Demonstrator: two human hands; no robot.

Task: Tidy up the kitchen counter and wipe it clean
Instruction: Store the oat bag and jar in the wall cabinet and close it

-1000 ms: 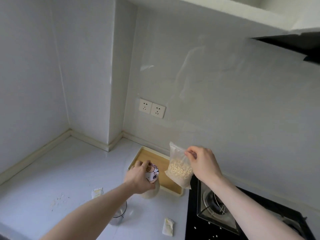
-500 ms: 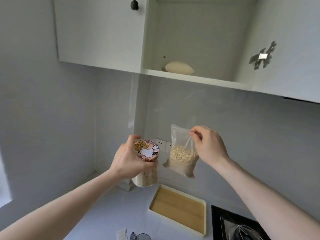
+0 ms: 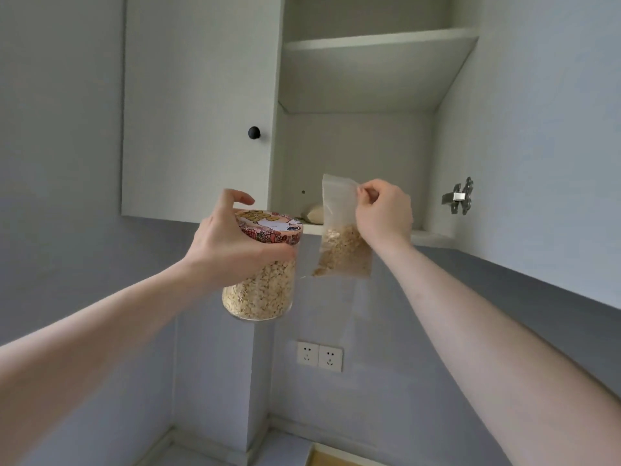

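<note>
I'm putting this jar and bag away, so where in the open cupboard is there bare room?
The lower shelf looks bare from the bag across to the right wall. Its left end holds a pale pouch, so that end is tighter. The upper shelf shows nothing at its front edge; its top is out of sight.

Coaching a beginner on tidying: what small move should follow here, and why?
Probably lift the jar in the left hand onto the lower cupboard shelf: the door is open, and the right hand holds the bag close in front.
</note>
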